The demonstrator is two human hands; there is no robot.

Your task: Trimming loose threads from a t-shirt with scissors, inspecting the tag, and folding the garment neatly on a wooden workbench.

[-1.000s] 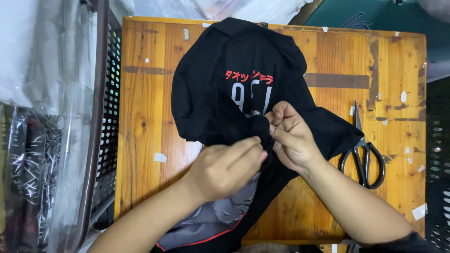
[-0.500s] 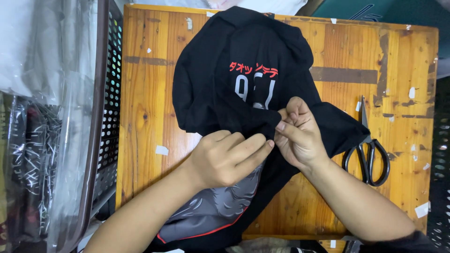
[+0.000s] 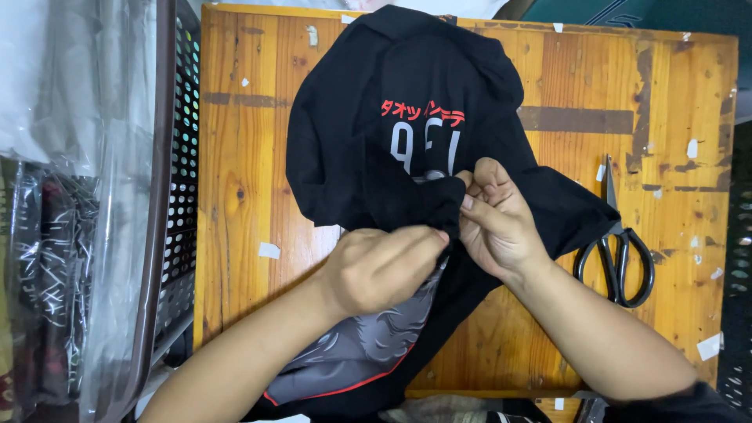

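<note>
A black garment [image 3: 407, 94] with a red and white print lies crumpled on a wooden table [image 3: 243, 157]; a grey printed panel with a red edge [image 3: 352, 356] shows near the front edge. My left hand [image 3: 384, 266] pinches a fold of the black cloth at the middle. My right hand [image 3: 497, 219] grips the same fold just to its right, fingertips touching the cloth beside the left hand's. What lies between the fingers under the fold is hidden.
Black-handled scissors [image 3: 615, 243] lie shut on the table to the right of my right forearm. A dark perforated crate [image 3: 176, 180] stands along the table's left edge, with clear plastic bags of packed garments [image 3: 55, 235] beyond it. Paper scraps dot the table.
Both hands stay on the fold of black cloth with small finger movements. The view has shifted slightly; the garment has barely moved.
</note>
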